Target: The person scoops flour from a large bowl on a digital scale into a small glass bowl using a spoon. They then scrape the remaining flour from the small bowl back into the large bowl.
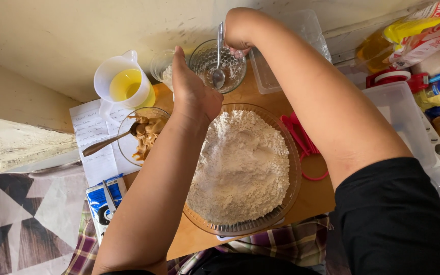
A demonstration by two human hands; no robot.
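A: Spoon (219, 51) status?
B: right hand (240, 31) pinches its handle, bowl end down in small glass bowl (218, 65), which looks near empty. Left hand (192, 89), fingers together, braces that bowl
A: Rest?
B: flour (240, 168) unmixed in big glass bowl (294, 178); peanut butter (146, 133), oil jug (123, 84) look untouched

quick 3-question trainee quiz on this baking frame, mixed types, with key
1. True or false: the big glass bowl holds flour.
2. What does the right hand hold over the small glass bowl? A) whisk B) spoon C) knife
3. The jug holds a ____ liquid.

Key: 1 true; 2 B, the spoon; 3 yellow. The left hand rests at the small bowl's edge.
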